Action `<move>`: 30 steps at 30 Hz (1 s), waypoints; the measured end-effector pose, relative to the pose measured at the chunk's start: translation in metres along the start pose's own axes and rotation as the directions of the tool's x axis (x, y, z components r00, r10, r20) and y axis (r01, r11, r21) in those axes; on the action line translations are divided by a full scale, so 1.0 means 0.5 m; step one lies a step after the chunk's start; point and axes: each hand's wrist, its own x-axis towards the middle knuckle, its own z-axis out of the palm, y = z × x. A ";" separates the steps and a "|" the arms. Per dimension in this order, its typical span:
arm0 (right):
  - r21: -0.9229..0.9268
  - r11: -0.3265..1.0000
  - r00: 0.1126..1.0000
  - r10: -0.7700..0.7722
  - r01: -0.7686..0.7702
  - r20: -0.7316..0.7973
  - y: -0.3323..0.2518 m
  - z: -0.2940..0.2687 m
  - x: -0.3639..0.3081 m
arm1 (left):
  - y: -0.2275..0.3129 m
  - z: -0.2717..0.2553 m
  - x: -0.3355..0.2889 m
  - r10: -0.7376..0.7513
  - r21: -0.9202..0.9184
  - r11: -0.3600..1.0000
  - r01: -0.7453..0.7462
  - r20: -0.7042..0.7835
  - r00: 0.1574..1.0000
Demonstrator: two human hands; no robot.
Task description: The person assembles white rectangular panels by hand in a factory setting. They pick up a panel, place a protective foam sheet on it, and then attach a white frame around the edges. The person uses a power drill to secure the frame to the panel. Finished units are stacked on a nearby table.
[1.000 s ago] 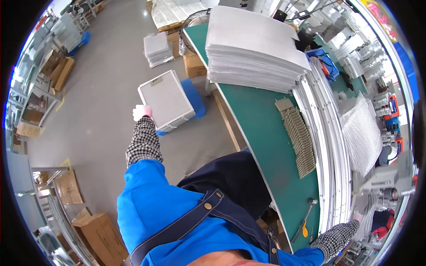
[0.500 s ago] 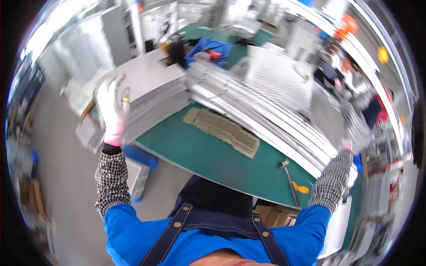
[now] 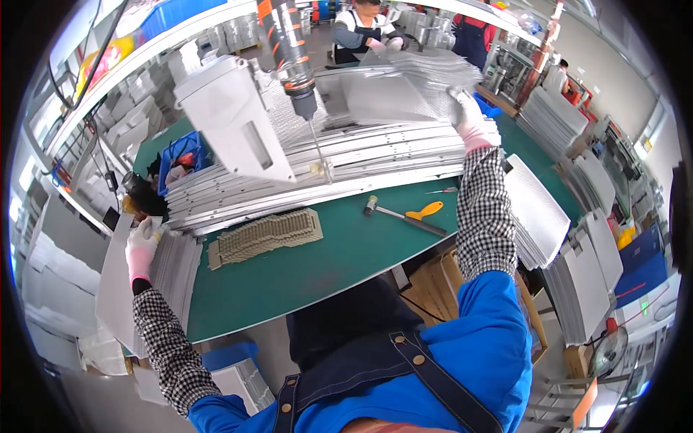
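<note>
My left hand, in a white glove with a pink cuff, is at the far end of a stack of flat white-grey panels on the left. Its fingers curl at the top panel's edge. Across the bench, my right hand, gloved alike, is closed on the right edge of a thin grey mesh sheet. That sheet lies on a pile of long white metal bars. Nearer me on the green bench top rest a row of tan corrugated pieces and a hammer.
A power screwdriver and a pale grey housing hang above the bars. A blue bin stands at the back left. An orange-handled tool lies by the hammer. More panel stacks stand at right. A co-worker is across the bench.
My view has swung to the right. My right hand has moved to the far end of the mesh sheet. My left hand's spread fingers have curled in at the panel stack.
</note>
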 end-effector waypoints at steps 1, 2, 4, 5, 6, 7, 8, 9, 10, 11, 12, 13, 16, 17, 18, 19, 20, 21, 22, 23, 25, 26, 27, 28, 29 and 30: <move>0.110 0.993 0.997 -0.050 0.044 0.052 0.009 -0.016 -0.029 | -0.004 -0.011 0.000 0.006 -0.047 0.999 -0.006 0.001 1.000; 0.064 0.996 0.997 -0.070 0.068 0.041 0.016 -0.035 -0.064 | -0.010 -0.011 0.009 0.060 -0.087 0.995 -0.058 0.030 0.998; 0.061 0.995 0.991 -0.087 0.081 0.102 0.043 -0.078 -0.126 | -0.017 -0.023 0.016 0.077 -0.094 0.993 -0.069 0.085 0.993; 0.102 0.992 0.982 -0.088 0.071 0.168 0.064 -0.091 -0.150 | -0.019 -0.027 0.019 0.085 -0.091 0.993 -0.077 0.087 0.993; -0.443 0.867 0.961 -0.128 0.229 0.245 0.088 -0.097 -0.169 | -0.017 -0.034 0.019 0.116 -0.164 0.981 -0.103 0.069 0.991; -0.496 0.843 0.963 -0.088 0.208 0.254 0.102 -0.106 -0.193 | -0.015 -0.036 0.023 0.140 -0.203 0.972 -0.116 0.108 0.984; -0.401 0.899 0.952 -0.054 0.178 0.302 0.113 -0.112 -0.216 | -0.008 -0.048 0.016 0.184 -0.243 0.958 -0.152 0.115 0.976; 0.189 0.979 0.935 0.010 -0.082 0.354 0.134 -0.116 -0.263 | -0.001 -0.050 0.019 0.170 -0.236 0.963 -0.129 0.163 0.972; 0.268 0.962 0.940 -0.047 -0.048 0.337 0.140 -0.114 -0.288 | 0.011 -0.057 0.014 0.162 -0.248 0.963 -0.108 0.211 0.964; 0.357 0.934 0.935 -0.103 -0.026 0.338 0.140 -0.112 -0.314 | 0.024 -0.063 0.013 0.088 -0.195 0.980 -0.032 0.289 0.953; 0.404 0.915 0.917 -0.176 0.018 0.357 0.134 -0.111 -0.339 | 0.037 -0.067 0.009 0.010 -0.143 0.989 0.042 0.346 0.938; 0.350 0.937 0.938 -0.118 -0.004 0.327 0.122 -0.111 -0.361 | 0.049 -0.070 -0.003 0.031 -0.096 0.995 0.000 0.321 0.947; 0.256 0.962 0.937 0.004 -0.099 0.348 0.072 -0.108 -0.399 | 0.064 -0.065 -0.048 0.172 -0.035 0.985 -0.168 0.134 0.976; 0.265 0.960 0.918 -0.019 -0.095 0.396 0.055 -0.108 -0.402 | 0.063 -0.059 -0.066 0.268 -0.061 0.962 -0.266 0.035 0.963; 0.239 0.967 0.935 -0.009 -0.082 0.355 0.040 -0.108 -0.400 | 0.056 -0.049 -0.078 0.303 -0.033 0.952 -0.304 -0.023 0.953; 0.236 0.970 0.946 -0.021 -0.060 0.324 0.030 -0.108 -0.399 | 0.048 -0.042 -0.081 0.303 -0.018 0.953 -0.303 0.005 0.953; 0.182 0.981 0.976 0.033 -0.073 0.214 0.022 -0.109 -0.397 | 0.036 -0.034 -0.077 0.244 0.045 0.968 -0.247 0.074 0.967; 0.151 0.985 0.982 0.051 -0.079 0.180 0.018 -0.110 -0.394 | 0.020 -0.026 -0.065 0.219 0.104 0.968 -0.229 0.098 0.971; 0.151 0.986 0.984 0.041 -0.068 0.176 0.017 -0.112 -0.395 | 0.002 -0.025 -0.053 0.189 -0.001 0.982 -0.191 0.143 0.971; 0.144 0.988 0.985 0.033 -0.058 0.171 0.019 -0.114 -0.394 | -0.020 -0.030 -0.034 0.199 -0.118 0.976 -0.182 0.150 0.968; 0.203 0.975 0.961 0.029 -0.088 0.275 0.027 -0.123 -0.403 | -0.063 -0.062 -0.003 0.230 -0.340 0.923 -0.180 0.114 0.966; 0.252 0.961 0.928 0.012 -0.114 0.372 0.030 -0.129 -0.409 | -0.080 -0.098 0.011 0.249 -0.351 0.908 -0.227 0.018 0.968; 0.302 0.942 0.900 -0.003 -0.144 0.436 0.033 -0.135 -0.414 | -0.101 -0.140 -0.004 0.241 -0.370 0.877 -0.308 -0.215 0.946; 0.244 0.963 0.911 0.001 -0.112 0.413 0.033 -0.142 -0.420 | -0.114 -0.215 -0.016 0.151 -0.649 0.735 -0.196 -0.125 0.981; 0.214 0.975 0.947 -0.015 -0.058 0.322 0.035 -0.148 -0.425 | -0.111 -0.269 -0.040 0.069 -0.707 0.662 -0.250 -0.274 0.959; 0.181 0.983 0.981 -0.040 0.005 0.190 0.034 -0.155 -0.429 | -0.100 -0.328 -0.076 -0.043 -0.749 0.609 -0.260 -0.358 0.933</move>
